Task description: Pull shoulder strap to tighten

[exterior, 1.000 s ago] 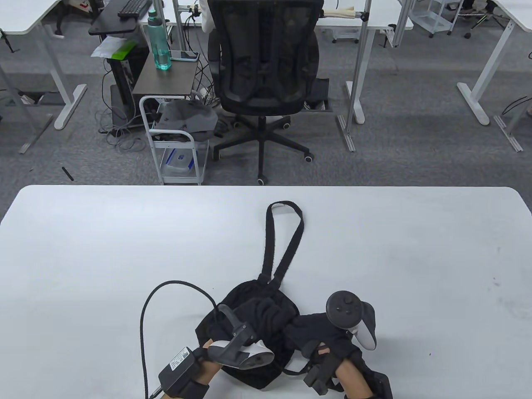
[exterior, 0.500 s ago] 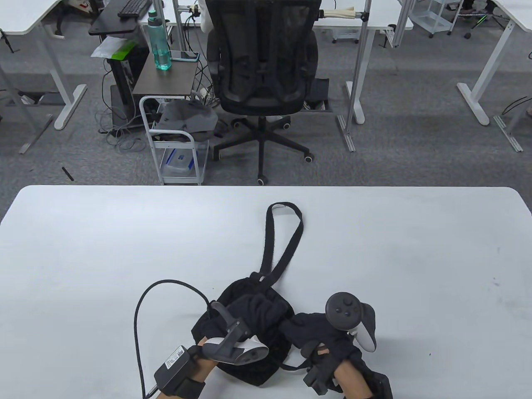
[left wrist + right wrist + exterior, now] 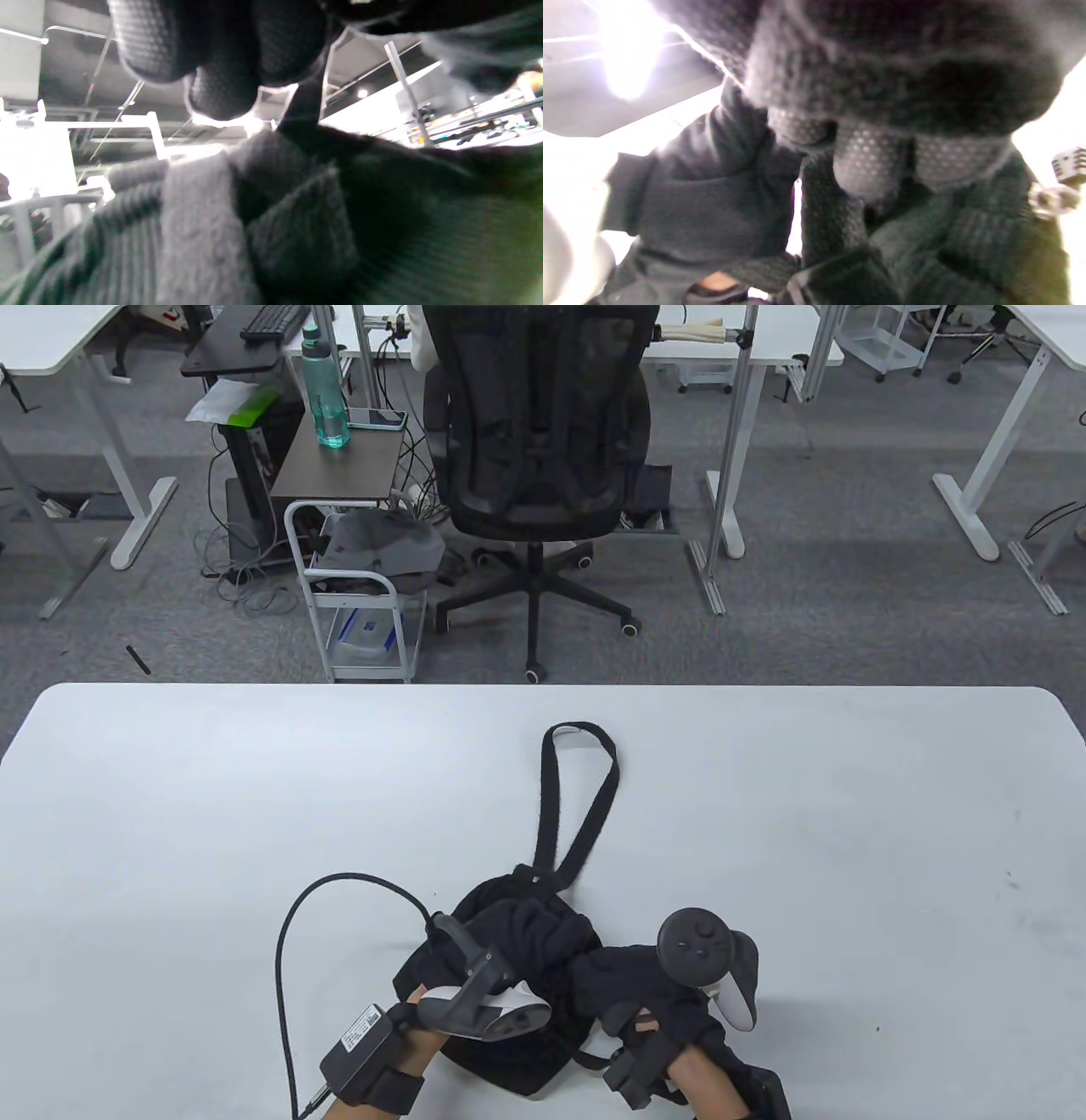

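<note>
The right hand (image 3: 657, 988) has its fingers (image 3: 869, 165) curled down into bunched black cloth; in the right wrist view the dotted fingertips press into a fold of the black bag (image 3: 517, 976) and the cloth wraps over them, so they grip it. The fingers (image 3: 220, 89) of the left hand (image 3: 441, 984) hang curled close together just above ribbed black fabric in the left wrist view; whether they actually pinch the fabric I cannot tell, since in the table view the tracker (image 3: 479, 1005) on that hand's back hides them. A thin dark band runs between those fingers and the cloth below, too blurred to name.

Both hands sit on the bag, left on its near left part, right on its near right part, with crumpled cloth heaped between them. Beyond the fingers, on the bag's far edge, the shoulder strap (image 3: 577, 806) starts and runs away from the hands across the white tabletop (image 3: 212, 814) as a long narrow loop, lying flat, its closed end farthest from the fingers. Neither hand touches that loop.

A black cable (image 3: 293, 933) arcs out to the left of the left hand and returns to a box strapped at that wrist. The right hand's tracker (image 3: 704, 963) stands up just right of the bag.
</note>
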Demonstrator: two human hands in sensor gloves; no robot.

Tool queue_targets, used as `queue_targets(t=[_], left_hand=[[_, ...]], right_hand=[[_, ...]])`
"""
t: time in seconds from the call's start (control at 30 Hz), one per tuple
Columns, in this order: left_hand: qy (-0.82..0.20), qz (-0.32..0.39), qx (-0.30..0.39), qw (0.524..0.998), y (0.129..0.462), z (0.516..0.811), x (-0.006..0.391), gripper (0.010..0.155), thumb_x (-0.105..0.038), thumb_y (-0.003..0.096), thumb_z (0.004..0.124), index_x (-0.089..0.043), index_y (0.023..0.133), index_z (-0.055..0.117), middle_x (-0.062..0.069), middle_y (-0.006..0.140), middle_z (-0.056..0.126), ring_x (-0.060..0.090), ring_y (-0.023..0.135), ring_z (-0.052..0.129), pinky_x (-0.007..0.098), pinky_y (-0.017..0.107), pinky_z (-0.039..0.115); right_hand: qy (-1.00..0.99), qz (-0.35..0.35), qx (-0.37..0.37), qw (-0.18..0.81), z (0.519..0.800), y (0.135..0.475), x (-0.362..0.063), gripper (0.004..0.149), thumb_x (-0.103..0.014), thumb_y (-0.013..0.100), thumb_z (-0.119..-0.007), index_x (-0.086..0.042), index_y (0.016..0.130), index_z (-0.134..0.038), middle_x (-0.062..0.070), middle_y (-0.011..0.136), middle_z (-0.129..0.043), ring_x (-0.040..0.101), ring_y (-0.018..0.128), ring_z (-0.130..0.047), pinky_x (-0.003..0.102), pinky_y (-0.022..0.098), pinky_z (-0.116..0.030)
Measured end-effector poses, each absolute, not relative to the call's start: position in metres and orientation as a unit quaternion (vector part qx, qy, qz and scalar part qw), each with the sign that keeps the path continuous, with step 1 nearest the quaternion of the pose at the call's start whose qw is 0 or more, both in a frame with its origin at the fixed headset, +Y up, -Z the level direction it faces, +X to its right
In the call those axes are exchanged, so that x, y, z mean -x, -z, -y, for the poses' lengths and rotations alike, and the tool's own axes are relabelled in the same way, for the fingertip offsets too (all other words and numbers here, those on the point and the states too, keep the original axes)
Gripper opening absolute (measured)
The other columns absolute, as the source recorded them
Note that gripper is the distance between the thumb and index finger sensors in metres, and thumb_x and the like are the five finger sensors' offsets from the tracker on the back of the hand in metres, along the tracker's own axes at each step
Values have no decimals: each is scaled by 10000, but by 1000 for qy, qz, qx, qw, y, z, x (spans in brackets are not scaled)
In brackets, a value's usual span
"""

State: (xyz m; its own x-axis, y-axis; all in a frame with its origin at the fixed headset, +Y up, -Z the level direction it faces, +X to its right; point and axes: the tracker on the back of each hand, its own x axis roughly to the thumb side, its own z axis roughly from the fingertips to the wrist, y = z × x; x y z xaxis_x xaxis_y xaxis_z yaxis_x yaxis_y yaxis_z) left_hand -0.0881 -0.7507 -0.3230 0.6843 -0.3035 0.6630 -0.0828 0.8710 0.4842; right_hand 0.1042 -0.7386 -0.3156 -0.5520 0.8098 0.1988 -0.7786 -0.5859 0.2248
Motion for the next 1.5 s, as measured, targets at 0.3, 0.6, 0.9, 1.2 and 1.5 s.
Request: queue_targets(t=[0.3,0.6,0.9,1.2,1.5], left_hand=[[72,405,-268,871,309,744,88,634,-424,384,583,-279,1000,534,-109,634,959,167,662,1018,347,515,871],[85,420,-277,860,302,746,81,635,-426,376,586,-276,993,556,-111,615,973,167,641,1032,349,498,881],[60,390,-240,887,325,751,94,645,-444,361,564,-393,1000,504,-129,616,966,156,652,1024,342,512,874],[74,389,-252,883,320,747,97,638,-442,378,594,-343,1004,526,-131,612,970,148,646,1028,333,509,879],[-15,276,-203,939,331,723,111,580,-514,415,672,-284,947,692,-112,569,1042,139,409,1065,233,229,875]], right_hand=[[-883,-46,-121,452,748,318,-107,472,-431,446,-811,-30,636,-974,188,587,-1052,388,458,-1043,571,436,-791],[-875,-46,-133,463,750,318,-102,365,-354,439,-832,-44,523,-1005,147,469,-1090,346,358,-1076,549,393,-831],[-878,-49,-139,456,742,316,-101,372,-326,444,-822,-16,504,-1019,144,438,-1097,339,333,-1082,543,384,-842],[-874,-46,-138,463,744,316,-100,369,-337,440,-832,-26,504,-1022,141,441,-1099,341,337,-1083,544,385,-839],[-850,-87,-100,509,766,329,-108,384,-335,449,-791,-34,623,-954,224,674,-1012,446,554,-1008,608,480,-751]])
